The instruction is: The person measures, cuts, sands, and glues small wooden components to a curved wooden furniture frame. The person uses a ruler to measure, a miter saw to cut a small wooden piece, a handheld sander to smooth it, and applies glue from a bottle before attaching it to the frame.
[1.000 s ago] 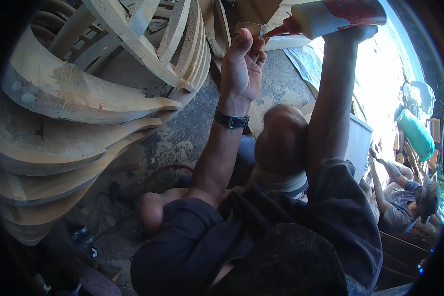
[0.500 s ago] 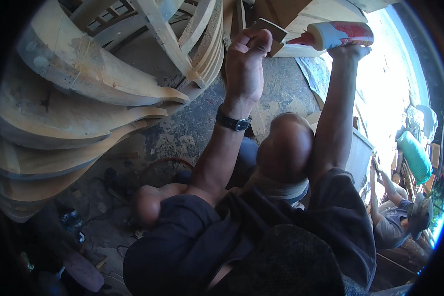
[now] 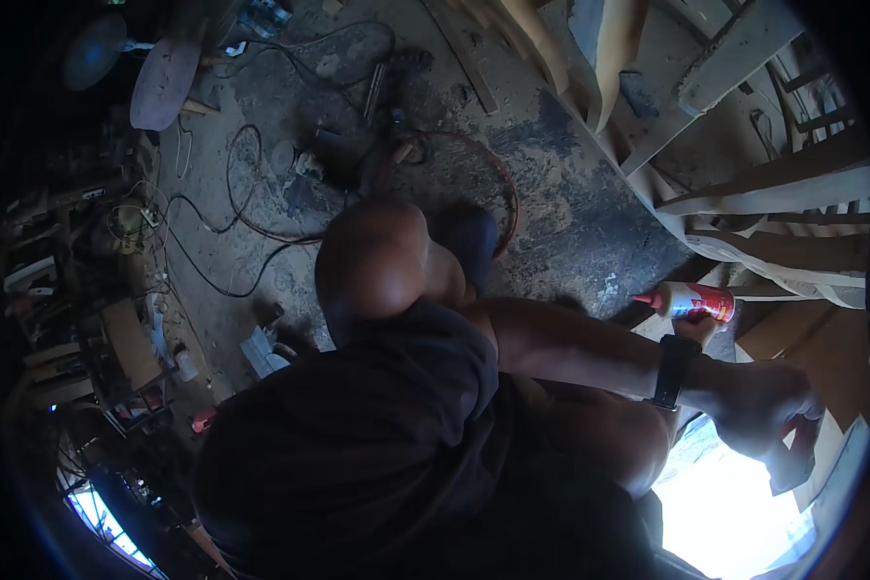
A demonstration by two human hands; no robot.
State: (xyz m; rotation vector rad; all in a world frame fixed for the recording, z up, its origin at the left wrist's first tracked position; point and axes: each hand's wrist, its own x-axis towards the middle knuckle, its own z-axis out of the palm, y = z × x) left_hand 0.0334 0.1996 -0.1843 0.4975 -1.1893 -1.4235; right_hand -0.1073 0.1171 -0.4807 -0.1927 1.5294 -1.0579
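Note:
My left arm, with a dark watch (image 3: 672, 371) at the wrist, reaches across to the right. My left hand (image 3: 752, 401) is closed, its fingers bent down around a small flat wooden piece (image 3: 791, 470), dim against the glare. Just beyond that wrist, my right hand (image 3: 698, 329) grips a red and white glue bottle (image 3: 684, 301). The bottle lies roughly level, its red nozzle pointing left. Most of my right hand and forearm is hidden behind my left arm.
Curved wooden frames (image 3: 773, 184) stand at the upper right, above a brown panel (image 3: 822, 353). A reddish hose (image 3: 514, 184) and dark cables (image 3: 232, 217) trail over the stained floor. Tools and scraps crowd the left side, near a round-topped stool (image 3: 164, 85).
The view has swung left, bringing the cluttered floor into sight. Both hands now appear lower and at the right edge, still holding the wooden piece and the glue bottle.

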